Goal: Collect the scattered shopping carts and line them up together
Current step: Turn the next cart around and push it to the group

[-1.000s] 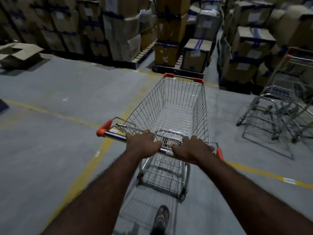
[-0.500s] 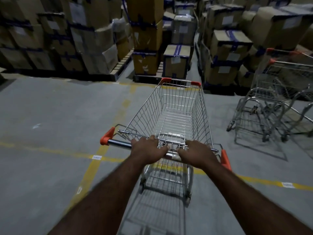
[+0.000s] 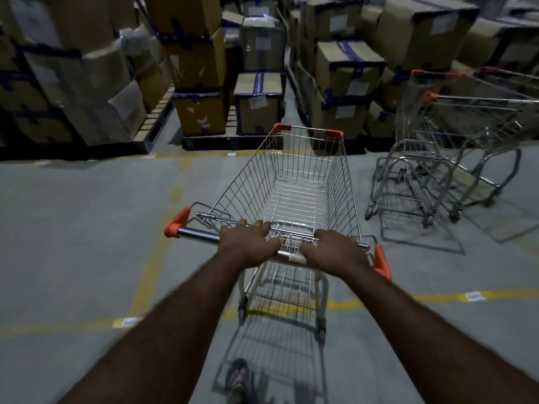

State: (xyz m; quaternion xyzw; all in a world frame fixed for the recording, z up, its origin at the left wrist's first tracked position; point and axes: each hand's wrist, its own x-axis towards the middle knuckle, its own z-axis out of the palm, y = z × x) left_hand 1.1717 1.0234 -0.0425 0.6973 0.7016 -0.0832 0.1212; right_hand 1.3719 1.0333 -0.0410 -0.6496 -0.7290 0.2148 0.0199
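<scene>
Though cart (image 3: pixel 300 196) nr boxes (image 3: pixel 259 103), floor (image 3: pixel 87 228) L.

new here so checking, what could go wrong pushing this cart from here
The cart points at the boxes, not at the parked carts to its right; pushed straight on, it could ram the boxes. Swung right too sharply, its side could clip the parked carts' frames instead of nesting. The foot steps close behind the cart and could get caught.

Dim, bluish warehouse light. Cart shadow (image 3: pixel 262 360) thrown toward camera. Motion blur on forearms, floor (image 3: pixel 73 243). Wide-angle bending at edges.
</scene>
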